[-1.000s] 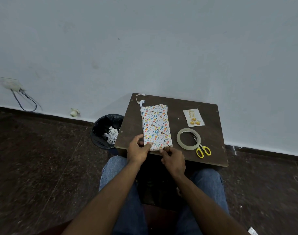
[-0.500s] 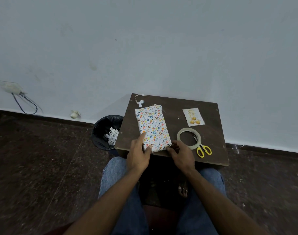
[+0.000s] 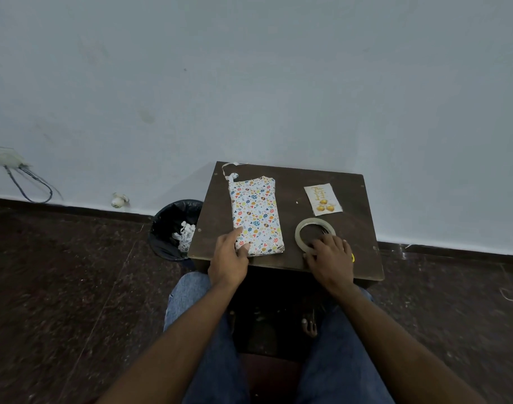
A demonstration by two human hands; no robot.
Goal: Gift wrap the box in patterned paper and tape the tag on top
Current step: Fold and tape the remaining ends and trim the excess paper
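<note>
- Now, head view: the left hand (image 3: 229, 258) lies on the near left corner of the wrapped box (image 3: 256, 217), its thumb on the patterned top and its fingers (image 3: 230, 237) running along the box's left side; they look loosely bent against the paper, holding the box in place.
- Ahead of those fingers the wrapped box stretches away across the dark wooden worktop (image 3: 363, 258), flat on its broad face, its long side pointing toward the wall.
- Just past the box's far left corner, a thin curled strip of white paper (image 3: 230, 173) lies at the worktop's back edge.
- To the right, the right hand (image 3: 331, 258) rests palm down on the near rim of the roll of clear tape (image 3: 315, 233), its fingers (image 3: 322, 243) spread and lightly curved over the ring; whether they truly grip the roll I cannot tell.
- Under the right hand, at its outer edge, a sliver of yellow scissors handle (image 3: 352, 257) shows; the rest of the scissors is hidden.
- Beyond the right hand's fingers and the tape roll lies the gift tag (image 3: 322, 199), a pale card with gold ornaments printed on it, flat on the worktop and well apart from the box.
- Left of the left hand, on the floor beside the worktop, stands a black bin (image 3: 167, 228) with white paper scraps inside.
</note>
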